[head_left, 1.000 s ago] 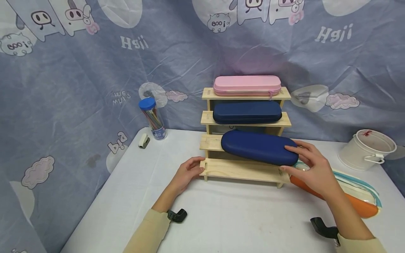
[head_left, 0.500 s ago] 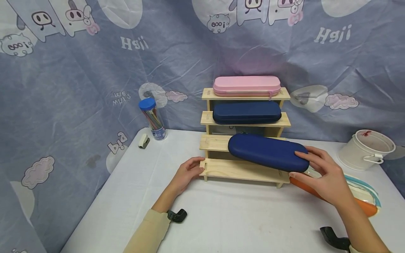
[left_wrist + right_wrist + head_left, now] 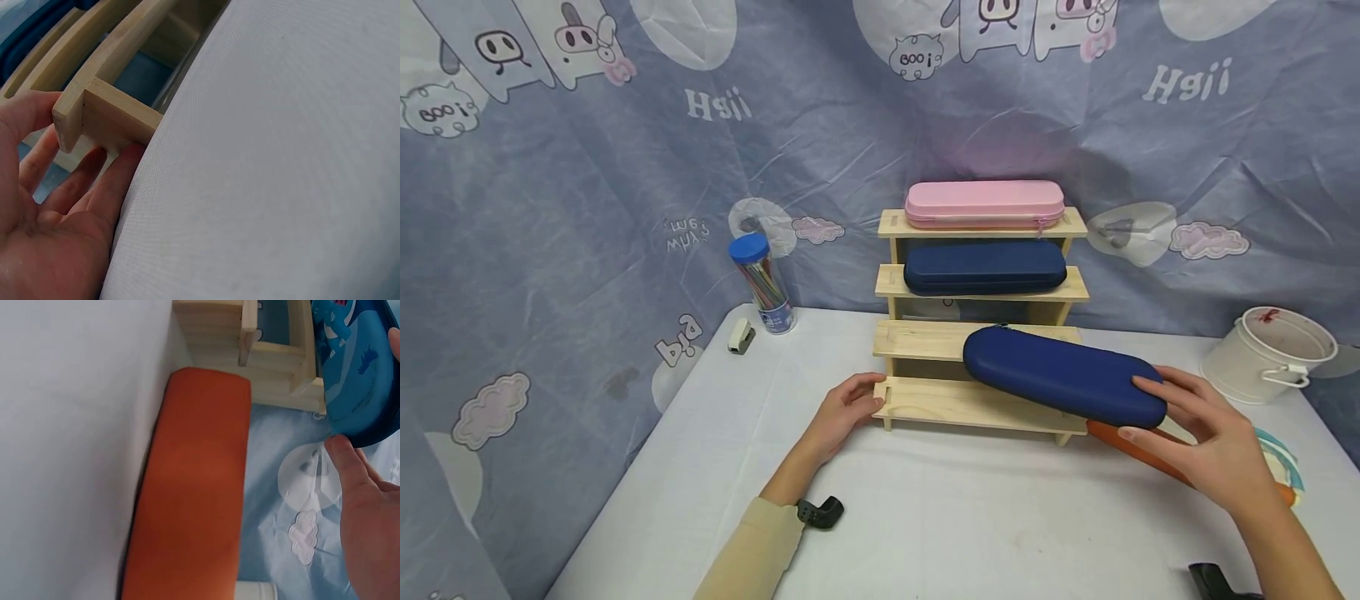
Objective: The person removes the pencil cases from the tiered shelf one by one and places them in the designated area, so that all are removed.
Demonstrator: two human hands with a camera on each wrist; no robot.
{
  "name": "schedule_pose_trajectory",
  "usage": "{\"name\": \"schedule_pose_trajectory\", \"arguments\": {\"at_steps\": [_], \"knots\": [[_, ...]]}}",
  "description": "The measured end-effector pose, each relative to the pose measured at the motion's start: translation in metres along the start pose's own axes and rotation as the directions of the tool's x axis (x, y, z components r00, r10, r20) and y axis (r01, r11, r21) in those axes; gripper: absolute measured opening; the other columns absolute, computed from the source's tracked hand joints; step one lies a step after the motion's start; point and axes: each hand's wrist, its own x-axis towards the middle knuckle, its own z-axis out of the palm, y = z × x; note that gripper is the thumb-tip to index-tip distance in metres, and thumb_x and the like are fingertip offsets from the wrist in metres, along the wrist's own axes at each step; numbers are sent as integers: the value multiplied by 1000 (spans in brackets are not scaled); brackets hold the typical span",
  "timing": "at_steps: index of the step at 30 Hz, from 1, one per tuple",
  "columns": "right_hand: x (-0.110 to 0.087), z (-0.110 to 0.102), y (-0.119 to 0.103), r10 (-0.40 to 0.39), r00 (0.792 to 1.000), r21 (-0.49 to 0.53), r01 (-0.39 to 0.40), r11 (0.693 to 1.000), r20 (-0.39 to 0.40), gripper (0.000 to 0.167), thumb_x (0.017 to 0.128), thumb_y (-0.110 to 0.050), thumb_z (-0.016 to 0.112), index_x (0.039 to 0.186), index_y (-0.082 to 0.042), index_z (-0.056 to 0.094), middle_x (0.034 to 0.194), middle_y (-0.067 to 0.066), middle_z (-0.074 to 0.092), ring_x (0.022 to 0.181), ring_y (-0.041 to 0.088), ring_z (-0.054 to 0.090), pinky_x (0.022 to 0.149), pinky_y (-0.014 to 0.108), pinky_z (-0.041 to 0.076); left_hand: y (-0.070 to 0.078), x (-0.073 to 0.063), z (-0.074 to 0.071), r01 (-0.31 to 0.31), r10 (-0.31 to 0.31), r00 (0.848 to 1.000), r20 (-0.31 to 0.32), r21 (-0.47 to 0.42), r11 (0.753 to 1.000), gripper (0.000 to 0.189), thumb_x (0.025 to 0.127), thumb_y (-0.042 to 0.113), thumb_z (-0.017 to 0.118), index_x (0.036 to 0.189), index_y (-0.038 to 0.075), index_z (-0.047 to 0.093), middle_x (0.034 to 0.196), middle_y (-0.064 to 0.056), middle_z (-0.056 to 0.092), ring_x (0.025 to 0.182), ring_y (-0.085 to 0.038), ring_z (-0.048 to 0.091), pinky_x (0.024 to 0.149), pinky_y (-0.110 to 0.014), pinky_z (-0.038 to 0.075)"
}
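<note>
My right hand grips the right end of a dark blue pencil case. The case is held aslant, right end lower, overlapping the two lower tiers of a stepped wooden rack in the head view. From the right wrist, the case's other face shows lighter blue with a cartoon print. My left hand holds the left end of the rack's lowest board, also seen as a wooden end from the left wrist. A navy pencil case and a pink one lie on the upper tiers.
An orange pencil case with teal trim lies right of the rack, partly behind my right hand. A white bucket stands at the back right. Back left are a blue-lidded tube of sticks and a small white stapler-like object.
The right hand has carried the dark blue pencil case rightward and down, off the third tier, uncovering more of that board. The left hand has stayed on the rack.
</note>
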Motion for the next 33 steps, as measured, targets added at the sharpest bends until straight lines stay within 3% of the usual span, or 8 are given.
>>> {"name": "schedule_pose_trajectory", "arguments": {"at_steps": [9,23,33], "knots": [[-13,-8,3,27,999,-19,-28,999,-17,67,68,1,86,130,-8,62,141,1,42,125,5,36,87,3,35,-2,-3,-2,-16,16,1000,-6,2,1000,41,94,8,62,134,4,52,133,-17,52,109,-25,58,87,-44,51],[-40,-29,11,105,988,-100,-117,988,-116,68,66,4,86,129,-7,62,142,-1,41,122,1,36,82,0,35,0,2,1,-22,22,1000,16,-10,1000,43,94,7,62,135,3,51,133,-17,52,110,-26,58,88,-47,50],[-53,-39,21,207,976,-237,-217,947,-64,73,77,-18,83,141,-13,50,153,-1,24,137,1,18,85,-4,19,-3,1,-1,-24,24,1000,10,-18,1000,43,94,8,63,135,3,51,131,-17,53,108,-25,58,86,-44,51]]}}
